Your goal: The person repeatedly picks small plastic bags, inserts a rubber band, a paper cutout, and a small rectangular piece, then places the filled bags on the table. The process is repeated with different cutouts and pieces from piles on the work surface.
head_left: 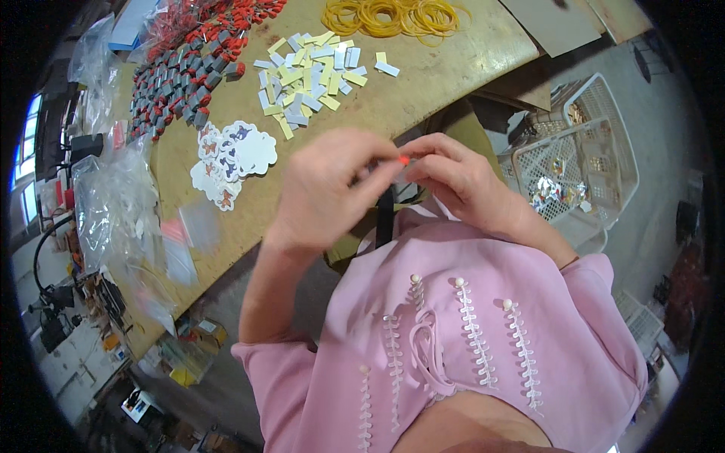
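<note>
My left hand point(332, 181), smeared by motion, and my right hand point(468, 181) meet above my lap, just off the table's edge. A small bright orange-red thing point(404, 160) shows at the fingertips where they come together. My right thumb and fingers are pinched at it; the left fingers curl in against the same spot. Most of what they hold is hidden, and its kind cannot be made out. To the left of my left hand, white cut-out cards point(230, 162) with small cartoon figures lie in a loose pile on the table point(423, 90).
A heap of yellow and white paper slips point(310, 75) lies farther back. Grey-and-red small items point(177, 87) are piled at far left, yellow rubber bands point(385, 16) at the back. Clear plastic bags point(113, 204) cover the left edge. A white plastic basket point(623, 151) stands at right.
</note>
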